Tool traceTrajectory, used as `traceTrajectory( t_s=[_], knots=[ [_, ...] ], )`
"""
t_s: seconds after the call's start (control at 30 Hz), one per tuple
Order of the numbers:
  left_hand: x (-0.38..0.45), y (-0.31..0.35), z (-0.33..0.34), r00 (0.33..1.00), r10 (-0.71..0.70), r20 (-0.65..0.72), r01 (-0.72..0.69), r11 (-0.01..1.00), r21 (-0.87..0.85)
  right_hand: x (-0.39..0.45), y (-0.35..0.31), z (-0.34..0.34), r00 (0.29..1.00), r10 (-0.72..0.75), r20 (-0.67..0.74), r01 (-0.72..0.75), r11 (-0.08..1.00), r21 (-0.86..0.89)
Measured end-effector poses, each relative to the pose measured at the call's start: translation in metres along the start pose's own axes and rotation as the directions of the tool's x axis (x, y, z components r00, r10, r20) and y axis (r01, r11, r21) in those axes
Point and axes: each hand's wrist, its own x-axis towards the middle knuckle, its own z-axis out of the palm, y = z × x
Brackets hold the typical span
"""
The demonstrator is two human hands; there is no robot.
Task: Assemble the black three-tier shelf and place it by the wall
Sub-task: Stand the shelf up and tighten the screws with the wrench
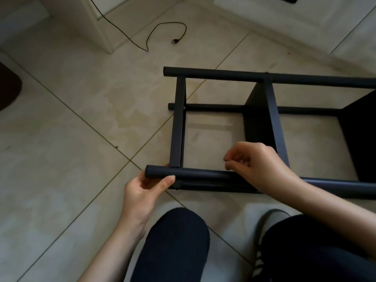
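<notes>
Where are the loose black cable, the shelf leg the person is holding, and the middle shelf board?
black cable (162, 27): head view, on its loop.
near leg (195, 174): head view, mid-tube.
middle board (271, 110): head view, front edge.

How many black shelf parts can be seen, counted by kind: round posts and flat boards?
Round posts: 4 (far upper, far lower, near upper, near lower)
Flat boards: 3 (end, middle, right, partly cut off)
Total: 7
</notes>
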Motion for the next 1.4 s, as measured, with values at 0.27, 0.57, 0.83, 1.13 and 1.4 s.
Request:
traceTrajectory(
  t_s=[0.27, 0.57, 0.83, 1.13, 1.4],
  knots=[
    [0.007, 0.023, -0.019, 0.968, 0.138, 0.210, -0.219, 0.876, 0.430, 0.014, -0.001, 0.022, 0.981, -0.021, 0.195, 0.005, 0.996, 0.084],
    [0.016, 0.047, -0.023, 0.927, 0.100, 0.361, -0.342, 0.620, 0.706, 0.059, -0.023, 0.040, 0.934, 0.016, 0.356, -0.101, 0.970, 0.220],
    [0.016, 0.050, -0.021, 0.883, 0.143, 0.448, -0.450, 0.536, 0.715, 0.075, -0.040, 0.062, 0.950, 0.016, 0.311, -0.093, 0.968, 0.234],
    [0.018, 0.052, -0.021, 0.891, 0.198, 0.409, -0.452, 0.471, 0.758, 0.078, -0.043, 0.053, 0.947, 0.049, 0.318, -0.111, 0.977, 0.180],
    [0.019, 0.046, -0.022, 0.901, 0.097, 0.422, -0.404, 0.542, 0.737, 0.074, -0.045, 0.052, 0.944, 0.051, 0.325, -0.095, 0.988, 0.119]
  ],
)
